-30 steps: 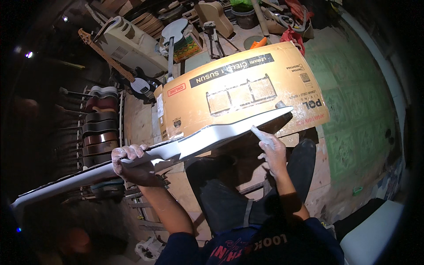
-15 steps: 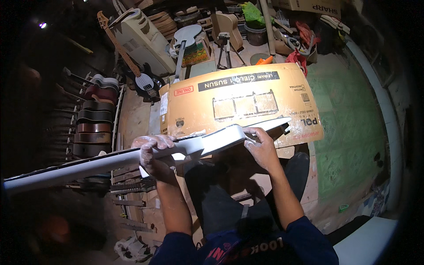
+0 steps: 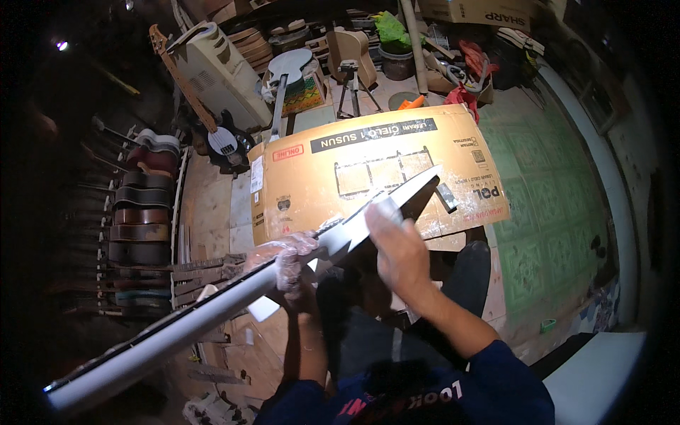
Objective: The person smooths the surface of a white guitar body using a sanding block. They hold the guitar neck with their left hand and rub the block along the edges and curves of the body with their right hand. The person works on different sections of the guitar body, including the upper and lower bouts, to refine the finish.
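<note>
A white electric guitar or bass (image 3: pixel 212 304) lies tilted across my front, its neck running to the lower left and its pointed body to the upper right. My left hand (image 3: pixel 287 258), dusted with white powder, is closed round the neck close to the body. On the body's near side, my right hand (image 3: pixel 402 255) touches the white rounded part by the neck joint. Motion smears its fingertips, and whether anything lies under them cannot be made out.
A flattened cardboard box (image 3: pixel 382 152) lies beyond the guitar, dusted white. Several guitars stand in a rack (image 3: pixel 145 212) at left. A black bass (image 3: pixel 227 145) leans against a pale cabinet (image 3: pixel 227 71). A small tripod (image 3: pixel 352 88) stands behind the cardboard. Green tiles (image 3: pixel 552 212) cover the right floor.
The guitar has tilted more steeply, its neck end swinging down and nearer. My left hand has moved right with the neck. My right hand has shifted left along the body.
</note>
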`<state>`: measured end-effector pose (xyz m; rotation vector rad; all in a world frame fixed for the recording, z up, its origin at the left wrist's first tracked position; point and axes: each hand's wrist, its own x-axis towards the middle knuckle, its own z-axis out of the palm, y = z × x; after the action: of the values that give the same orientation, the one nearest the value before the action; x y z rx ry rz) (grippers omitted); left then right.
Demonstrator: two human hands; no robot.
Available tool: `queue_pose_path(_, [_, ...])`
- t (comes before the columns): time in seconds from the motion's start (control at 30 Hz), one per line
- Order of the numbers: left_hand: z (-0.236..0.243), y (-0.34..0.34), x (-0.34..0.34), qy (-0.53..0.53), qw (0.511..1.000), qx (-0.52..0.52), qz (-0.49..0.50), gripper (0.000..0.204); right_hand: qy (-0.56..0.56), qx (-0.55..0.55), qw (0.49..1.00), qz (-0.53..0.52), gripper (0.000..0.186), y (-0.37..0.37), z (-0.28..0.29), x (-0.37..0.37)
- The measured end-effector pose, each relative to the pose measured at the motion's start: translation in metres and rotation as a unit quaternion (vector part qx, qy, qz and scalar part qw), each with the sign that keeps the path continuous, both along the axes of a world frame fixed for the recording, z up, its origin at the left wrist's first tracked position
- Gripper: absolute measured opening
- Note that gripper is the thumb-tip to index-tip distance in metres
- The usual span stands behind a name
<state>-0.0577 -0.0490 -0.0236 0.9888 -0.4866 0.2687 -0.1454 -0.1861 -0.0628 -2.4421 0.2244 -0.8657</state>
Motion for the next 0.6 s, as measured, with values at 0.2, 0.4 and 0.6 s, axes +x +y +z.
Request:
queue_pose_path(0.2, [-0.010,-0.008,-0.006,-0.039,0.997,-0.043,-0.047,0.014,-0.033,-0.048,0.997,-0.053,0.052,-0.039,-0.011,0.012])
queue_pose_path(0.4, [-0.003,0.010,-0.008,-0.065,0.995,-0.041,-0.057,0.012,-0.008,-0.031,0.999,-0.010,0.044,-0.015,-0.008,0.004])
queue_pose_path(0.6, [-0.011,-0.004,-0.010,-0.057,0.994,-0.052,-0.082,0.010,0.032,-0.033,0.999,-0.001,0.053,-0.002,-0.001,-0.025])
